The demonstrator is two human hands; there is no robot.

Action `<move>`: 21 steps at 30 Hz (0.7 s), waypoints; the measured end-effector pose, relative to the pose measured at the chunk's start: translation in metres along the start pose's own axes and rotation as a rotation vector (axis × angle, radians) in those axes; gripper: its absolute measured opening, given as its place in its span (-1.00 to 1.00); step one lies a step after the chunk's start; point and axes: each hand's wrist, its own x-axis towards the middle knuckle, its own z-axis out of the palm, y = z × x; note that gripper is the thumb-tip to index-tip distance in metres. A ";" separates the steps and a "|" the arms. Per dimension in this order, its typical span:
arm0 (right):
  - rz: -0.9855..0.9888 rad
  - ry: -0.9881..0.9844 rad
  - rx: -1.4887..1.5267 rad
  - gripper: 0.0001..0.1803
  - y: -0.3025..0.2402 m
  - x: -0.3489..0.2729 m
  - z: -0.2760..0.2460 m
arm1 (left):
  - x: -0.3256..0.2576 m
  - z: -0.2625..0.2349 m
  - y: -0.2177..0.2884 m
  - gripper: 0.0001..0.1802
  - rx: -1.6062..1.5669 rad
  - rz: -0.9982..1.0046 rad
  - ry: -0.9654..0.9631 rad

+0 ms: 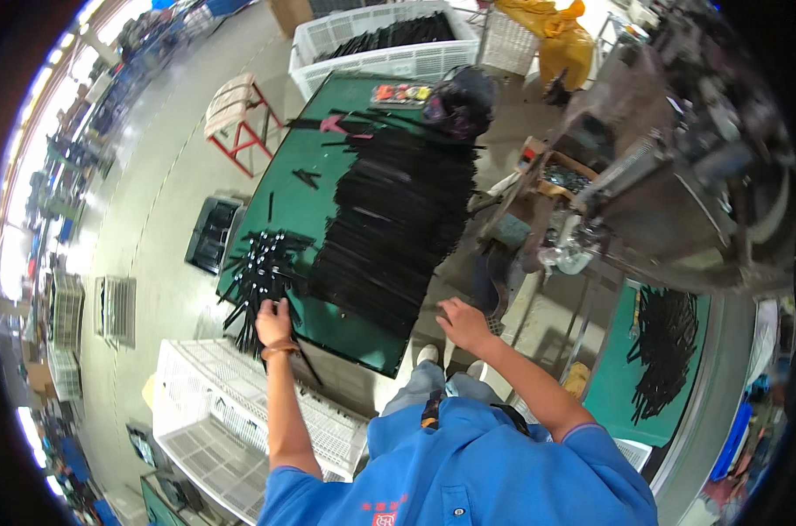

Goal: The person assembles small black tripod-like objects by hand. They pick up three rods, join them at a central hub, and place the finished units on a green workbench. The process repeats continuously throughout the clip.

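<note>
A green table (297, 197) carries a large stack of thin black rods (398, 219) and a smaller loose bundle of black rods (259, 276) at its near left corner. My left hand (273, 322) rests on the near end of that loose bundle, fingers curled over the rods. My right hand (462, 323) hovers at the table's near right edge beside the big stack, fingers slightly bent, holding nothing I can make out.
A white plastic crate (222, 412) stands below the table's near left corner, another white crate with black rods (385, 39) at the far end. A red stool (236, 110) stands left, a grey machine (678, 175) right, with more black rods (665, 346) on a green surface.
</note>
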 end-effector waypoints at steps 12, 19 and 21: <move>0.071 0.021 -0.363 -0.61 -0.004 0.062 0.099 | 0.069 0.039 -0.067 -0.43 0.204 0.154 0.035; 0.186 0.109 0.169 -0.79 0.024 0.049 0.080 | 0.073 0.038 -0.075 -0.41 0.146 0.161 0.018; 0.205 0.061 0.315 -0.80 0.037 0.050 0.074 | 0.073 0.035 -0.071 -0.39 0.135 0.169 0.010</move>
